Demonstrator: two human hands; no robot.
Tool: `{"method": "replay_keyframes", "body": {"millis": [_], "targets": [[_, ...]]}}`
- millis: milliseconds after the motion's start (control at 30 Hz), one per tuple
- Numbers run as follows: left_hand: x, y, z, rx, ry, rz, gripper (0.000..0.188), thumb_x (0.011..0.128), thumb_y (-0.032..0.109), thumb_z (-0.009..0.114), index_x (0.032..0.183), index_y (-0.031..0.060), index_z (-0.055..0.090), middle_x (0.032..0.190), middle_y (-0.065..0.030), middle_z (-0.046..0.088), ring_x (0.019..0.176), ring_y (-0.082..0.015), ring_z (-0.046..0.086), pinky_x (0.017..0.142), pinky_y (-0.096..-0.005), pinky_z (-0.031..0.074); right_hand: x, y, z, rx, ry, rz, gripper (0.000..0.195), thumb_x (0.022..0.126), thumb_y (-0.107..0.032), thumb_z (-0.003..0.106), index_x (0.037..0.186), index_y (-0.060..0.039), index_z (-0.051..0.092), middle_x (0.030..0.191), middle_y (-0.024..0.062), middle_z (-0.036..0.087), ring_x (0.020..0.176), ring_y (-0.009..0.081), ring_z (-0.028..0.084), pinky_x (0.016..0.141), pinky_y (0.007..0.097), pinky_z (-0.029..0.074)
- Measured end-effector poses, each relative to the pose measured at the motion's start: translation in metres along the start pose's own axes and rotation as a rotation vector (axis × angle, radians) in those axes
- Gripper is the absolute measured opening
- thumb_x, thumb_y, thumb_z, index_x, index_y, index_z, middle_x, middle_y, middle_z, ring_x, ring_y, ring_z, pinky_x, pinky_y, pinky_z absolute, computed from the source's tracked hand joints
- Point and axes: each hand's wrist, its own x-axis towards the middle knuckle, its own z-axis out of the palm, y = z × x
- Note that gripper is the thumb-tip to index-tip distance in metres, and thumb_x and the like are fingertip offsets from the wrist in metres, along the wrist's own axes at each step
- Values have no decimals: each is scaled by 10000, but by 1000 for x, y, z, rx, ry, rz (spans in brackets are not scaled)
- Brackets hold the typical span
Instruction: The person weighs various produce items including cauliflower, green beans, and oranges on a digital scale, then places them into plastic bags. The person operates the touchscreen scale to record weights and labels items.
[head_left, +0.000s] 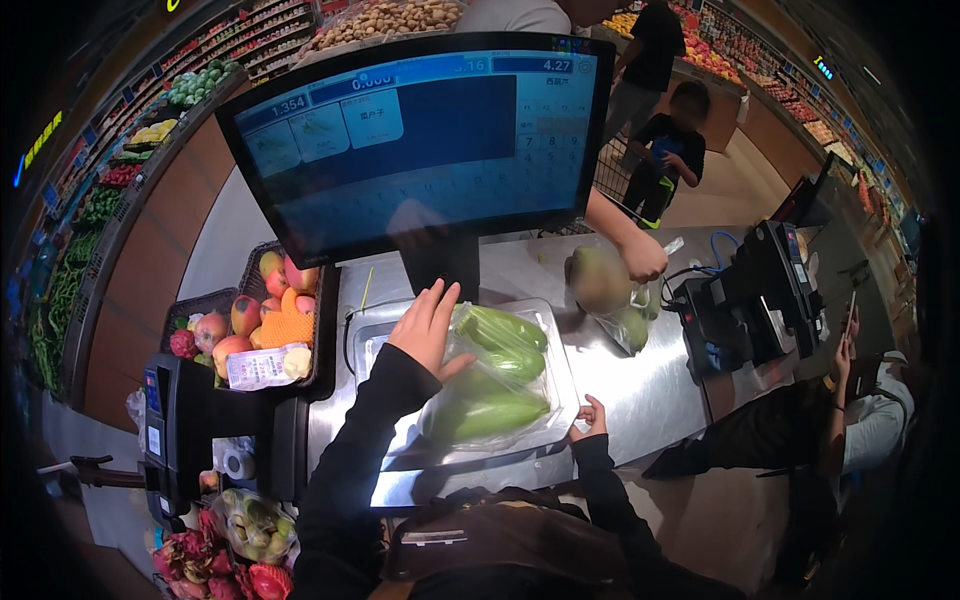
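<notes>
A clear plastic bag of light green squashes (499, 375) lies in a shallow metal scale tray (564, 375) on the counter before me. My left hand (426, 330) is over the tray's left half, fingers extended and thumb apart, beside the bag; whether it touches the plastic I cannot tell. By the tray's right rim is my right hand (591, 418), its fingers loosely bent and nothing visible in them. Behind the tray stands a lit touchscreen monitor (450, 165) on a dark post, showing figures and picture tiles.
Another person's hand (643, 257) grips a bag of produce (630, 319) on the steel counter (634, 397). Dark baskets of mangoes (246, 315) sit left. Black label printers (784, 289) (176, 420) stand on both sides. Bagged fruit (259, 525) and dragon fruit (191, 559) lie lower left.
</notes>
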Motion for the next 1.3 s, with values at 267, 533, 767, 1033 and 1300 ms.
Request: {"method": "replay_keyframes", "body": {"millis": [267, 533, 767, 1033, 1300], "targets": [[4, -32, 39, -254, -133, -214, 413, 804, 323, 634, 1076, 21, 564, 854, -170, 610, 796, -326, 589, 710, -381, 459, -8, -4, -2, 45, 31, -102, 609, 665, 77, 605, 1234, -31, 416, 706, 7, 531, 675, 112, 497, 729, 234, 425], [-10, -49, 60, -540, -143, -370, 393, 918, 346, 479, 783, -8, 585, 641, -79, 553, 598, -169, 528, 577, -286, 416, -13, -11, -34, 163, 27, 43, 511, 712, 28, 627, 1176, -4, 416, 780, 24, 528, 660, 81, 467, 658, 201, 401], [-7, -41, 86, -1275, 32, -704, 503, 958, 443, 338, 568, 126, 315, 555, 6, 367, 512, -98, 335, 521, -234, 274, 43, -180, -34, 734, -393, 37, 616, 757, 45, 619, 1285, -48, 316, 803, 18, 530, 726, 82, 496, 712, 220, 409], [16, 12, 75, -1601, 112, -749, 492, 949, 393, 367, 536, 152, 253, 472, 7, 266, 461, -107, 217, 468, -262, 165, 59, -204, 34, -297, -270, -406, 581, 734, -175, 680, 1232, -50, 409, 780, 45, 507, 730, 176, 487, 719, 325, 367], [24, 70, 65, -1972, 398, -1065, 491, 926, 364, 408, 507, 187, 223, 407, 21, 201, 337, -149, 183, 337, -306, 238, 44, -202, 10, -213, -528, -484, 810, 739, -238, 702, 1383, -95, 233, 820, 47, 576, 801, 209, 569, 810, 353, 353]]}}
